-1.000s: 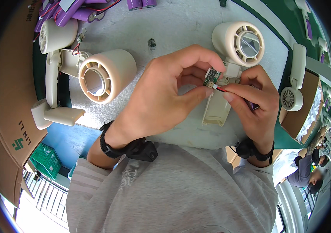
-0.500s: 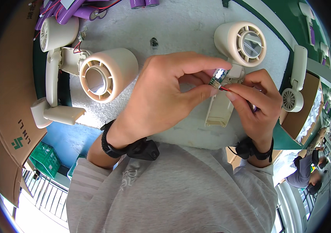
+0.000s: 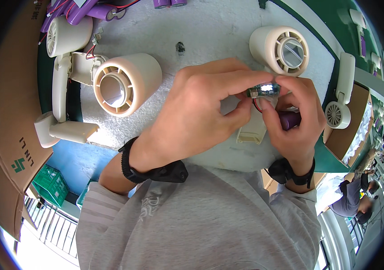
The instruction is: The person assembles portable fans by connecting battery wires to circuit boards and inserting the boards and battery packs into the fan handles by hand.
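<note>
Circuit board [image 3: 269, 90] is swung more crosswise and shifted right since the earlier frame, now lit white, between both hands above bench [image 3: 214, 27]. Right hand [image 3: 300, 114] grip curls closed around purple battery [image 3: 290, 119]; left hand [image 3: 192, 105] grip at board's left end, can't tell if pinching.

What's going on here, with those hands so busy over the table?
A person is handling a small circuit board, which shows bright white patches, with the fingertips of the left hand and right hand at it. Red and black wires run from its left end. The right hand's fingers also curl around a purple cylinder. Below the hands, part of a cream plastic shell shows; a round cream housing sits just beyond them.
</note>
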A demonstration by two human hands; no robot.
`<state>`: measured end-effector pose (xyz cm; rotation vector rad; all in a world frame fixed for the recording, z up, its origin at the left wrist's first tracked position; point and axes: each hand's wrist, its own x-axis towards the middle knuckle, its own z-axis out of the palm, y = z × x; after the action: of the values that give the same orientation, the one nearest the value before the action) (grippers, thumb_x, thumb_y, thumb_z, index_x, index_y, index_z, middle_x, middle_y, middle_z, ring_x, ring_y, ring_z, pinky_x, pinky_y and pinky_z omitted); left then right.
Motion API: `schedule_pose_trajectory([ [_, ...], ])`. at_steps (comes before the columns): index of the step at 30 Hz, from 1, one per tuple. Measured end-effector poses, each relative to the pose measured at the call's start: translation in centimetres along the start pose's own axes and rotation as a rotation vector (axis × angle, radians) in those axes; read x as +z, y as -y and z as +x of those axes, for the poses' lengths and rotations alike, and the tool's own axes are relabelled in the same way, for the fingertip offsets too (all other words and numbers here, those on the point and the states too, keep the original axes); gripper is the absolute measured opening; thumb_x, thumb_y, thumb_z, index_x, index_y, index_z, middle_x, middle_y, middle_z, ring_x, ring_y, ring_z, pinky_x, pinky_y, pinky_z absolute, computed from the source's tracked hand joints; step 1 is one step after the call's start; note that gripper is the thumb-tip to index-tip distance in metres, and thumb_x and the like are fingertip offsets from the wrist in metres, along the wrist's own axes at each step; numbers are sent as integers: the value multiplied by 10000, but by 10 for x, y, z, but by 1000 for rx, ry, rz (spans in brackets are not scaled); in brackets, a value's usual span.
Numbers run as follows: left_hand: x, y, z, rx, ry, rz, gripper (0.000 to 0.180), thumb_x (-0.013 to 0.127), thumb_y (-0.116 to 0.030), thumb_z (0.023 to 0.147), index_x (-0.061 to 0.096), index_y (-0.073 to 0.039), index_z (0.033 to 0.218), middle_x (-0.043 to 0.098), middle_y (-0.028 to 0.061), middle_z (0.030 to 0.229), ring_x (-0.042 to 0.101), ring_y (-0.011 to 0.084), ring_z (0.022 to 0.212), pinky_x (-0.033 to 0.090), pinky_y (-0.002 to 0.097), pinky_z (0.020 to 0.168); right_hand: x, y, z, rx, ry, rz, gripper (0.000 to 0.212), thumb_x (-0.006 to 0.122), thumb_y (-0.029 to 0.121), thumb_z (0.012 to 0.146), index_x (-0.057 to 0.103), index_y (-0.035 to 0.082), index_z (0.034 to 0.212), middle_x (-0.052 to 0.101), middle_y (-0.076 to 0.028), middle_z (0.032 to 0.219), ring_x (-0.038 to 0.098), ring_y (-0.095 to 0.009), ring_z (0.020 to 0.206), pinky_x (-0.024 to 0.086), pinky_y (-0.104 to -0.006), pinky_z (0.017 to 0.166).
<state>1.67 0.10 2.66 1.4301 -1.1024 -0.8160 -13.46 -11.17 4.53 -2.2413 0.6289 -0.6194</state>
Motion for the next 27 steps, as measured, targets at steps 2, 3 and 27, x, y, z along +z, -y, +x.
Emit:
schedule_pose_trajectory([
  [2, 1, 0, 0, 26, -10, 28, 419, 634, 133, 734, 665, -5, 1129, 695, 116, 995, 681, 185, 876, 551, 258, 777, 0, -3, 0, -40, 5, -31, 373, 816, 13, 673, 699, 55, 1025, 649, -80, 888, 601, -109, 580, 467, -227, 469],
  [3, 1, 1, 0, 26, -22, 37, 409, 640, 127, 734, 672, -9, 1119, 697, 115, 988, 683, 184, 857, 552, 259, 762, 0, -5, 0, -80, 9, -61, 386, 820, 13, 670, 697, 55, 1034, 650, -78, 888, 599, -101, 579, 467, -219, 471],
  [27, 2, 5, 0, 140, -96, 167, 284, 686, 54, 713, 737, -28, 981, 693, 87, 858, 660, 157, 673, 522, 252, 592, -1, -4, 2, -124, 8, -118, 412, 787, -61, 650, 717, 21, 1047, 668, -35, 873, 523, -25, 562, 365, -161, 472],
])
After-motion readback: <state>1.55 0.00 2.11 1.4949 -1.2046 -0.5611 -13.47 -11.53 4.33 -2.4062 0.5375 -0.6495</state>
